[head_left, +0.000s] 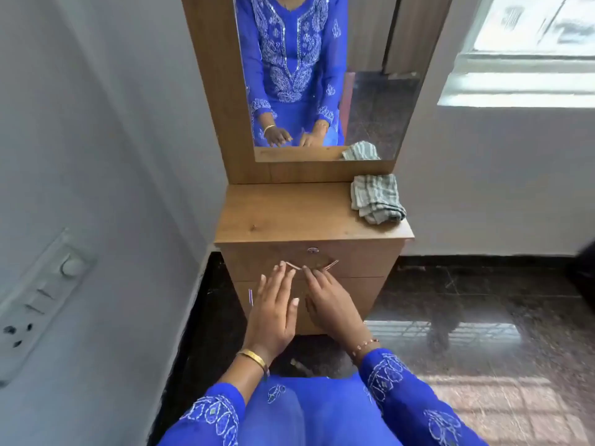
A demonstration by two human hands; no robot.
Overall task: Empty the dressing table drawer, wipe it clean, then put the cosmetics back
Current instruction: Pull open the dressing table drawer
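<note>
I reach both hands to the curved handle (311, 266) of the closed top drawer (354, 259), left hand (273, 312) open and empty, right hand (331, 304) loose on nothing, while the folded striped cloth (377, 198) waits on the tabletop (283, 210) for wiping.

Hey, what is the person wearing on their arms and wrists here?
Both arms wear bright blue sheer sleeves with white embroidered motifs near the cuffs. The left hand has a plain gold bangle at its wrist; the right hand has a thin beaded bracelet.
</note>
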